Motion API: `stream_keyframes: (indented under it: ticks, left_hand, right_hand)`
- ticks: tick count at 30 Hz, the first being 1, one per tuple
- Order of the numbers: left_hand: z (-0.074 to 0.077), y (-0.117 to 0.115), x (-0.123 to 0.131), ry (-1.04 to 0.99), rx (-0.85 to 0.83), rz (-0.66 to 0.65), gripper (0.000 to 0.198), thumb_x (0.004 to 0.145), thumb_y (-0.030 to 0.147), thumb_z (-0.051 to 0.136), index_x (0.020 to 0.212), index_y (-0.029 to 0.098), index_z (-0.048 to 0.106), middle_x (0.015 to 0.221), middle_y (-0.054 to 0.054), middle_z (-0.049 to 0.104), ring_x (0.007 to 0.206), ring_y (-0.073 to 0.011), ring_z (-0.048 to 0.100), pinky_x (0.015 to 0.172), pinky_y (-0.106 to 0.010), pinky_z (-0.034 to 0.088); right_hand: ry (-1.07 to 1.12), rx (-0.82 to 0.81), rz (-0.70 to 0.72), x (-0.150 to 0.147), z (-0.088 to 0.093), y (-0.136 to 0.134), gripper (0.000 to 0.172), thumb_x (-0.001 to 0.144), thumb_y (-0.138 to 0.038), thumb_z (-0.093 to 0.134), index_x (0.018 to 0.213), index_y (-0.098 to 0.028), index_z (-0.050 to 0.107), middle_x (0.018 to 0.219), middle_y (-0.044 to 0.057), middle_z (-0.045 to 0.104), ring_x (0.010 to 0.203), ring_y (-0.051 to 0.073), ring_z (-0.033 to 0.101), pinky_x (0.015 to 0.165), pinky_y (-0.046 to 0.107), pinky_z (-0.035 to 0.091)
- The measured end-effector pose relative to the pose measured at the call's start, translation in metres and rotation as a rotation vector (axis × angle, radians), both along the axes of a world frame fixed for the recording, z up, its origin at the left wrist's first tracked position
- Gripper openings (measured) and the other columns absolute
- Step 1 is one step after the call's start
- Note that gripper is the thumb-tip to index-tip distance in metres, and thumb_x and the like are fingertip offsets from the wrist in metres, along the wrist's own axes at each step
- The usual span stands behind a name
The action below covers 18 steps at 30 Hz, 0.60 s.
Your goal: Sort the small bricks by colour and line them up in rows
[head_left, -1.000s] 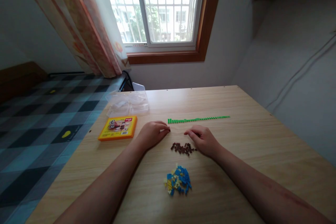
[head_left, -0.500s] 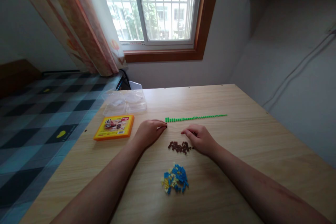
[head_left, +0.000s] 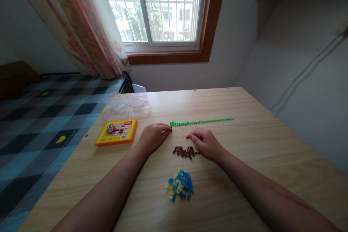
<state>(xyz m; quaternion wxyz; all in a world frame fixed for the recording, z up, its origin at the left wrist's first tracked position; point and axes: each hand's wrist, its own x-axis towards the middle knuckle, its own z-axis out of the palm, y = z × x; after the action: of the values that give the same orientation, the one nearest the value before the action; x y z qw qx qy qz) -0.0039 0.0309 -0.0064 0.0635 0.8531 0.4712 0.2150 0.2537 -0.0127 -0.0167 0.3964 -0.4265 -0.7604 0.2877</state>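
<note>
My left hand [head_left: 154,136] rests on the table with its fingertips together at a small dark brown brick [head_left: 171,129], just below the left end of a row of green bricks [head_left: 187,123]. The row runs to the right, from larger pieces to tiny ones. My right hand [head_left: 205,142] is curled, thumb and index finger pressed together; whatever it may hold is hidden. It lies at the right edge of a loose pile of brown bricks [head_left: 184,152]. Nearer to me is a mixed heap of blue and yellow bricks [head_left: 181,185].
An orange and yellow box [head_left: 116,132] lies left of my left hand. Behind it stands a clear plastic container [head_left: 127,106] with compartments. A bed with a checked cover [head_left: 54,116] adjoins the wooden table [head_left: 244,145] on the left. A window is beyond.
The whole view has shifted slightly, so everything sits a little further left. Both hands keep their places and poses relative to the bricks.
</note>
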Motion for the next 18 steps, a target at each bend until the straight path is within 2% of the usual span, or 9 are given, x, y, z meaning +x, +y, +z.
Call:
stream_keyframes:
  ticks: [11, 18]
  left_hand:
    - [0.0001, -0.001, -0.0002, -0.006, 0.012, -0.003, 0.021, 0.093, 0.032, 0.06, 0.096, 0.027, 0.08, 0.103, -0.001, 0.079, 0.093, -0.021, 0.074, 0.084, -0.034, 0.058]
    - [0.001, 0.0006, -0.0034, -0.045, 0.019, 0.046, 0.022, 0.092, 0.027, 0.059, 0.096, 0.022, 0.079, 0.101, -0.005, 0.079, 0.089, -0.0218, 0.074, 0.082, -0.034, 0.058]
  right_hand:
    - [-0.005, 0.002, -0.005, 0.0002, 0.0012, -0.0004, 0.026, 0.096, -0.03, 0.056, 0.086, -0.02, 0.077, 0.08, 0.004, 0.074, 0.076, 0.018, 0.065, 0.072, 0.03, 0.046]
    - [0.011, 0.0, -0.012, 0.0012, -0.0002, -0.0002, 0.025, 0.095, -0.028, 0.056, 0.086, -0.02, 0.078, 0.079, 0.004, 0.074, 0.076, 0.018, 0.065, 0.072, 0.029, 0.046]
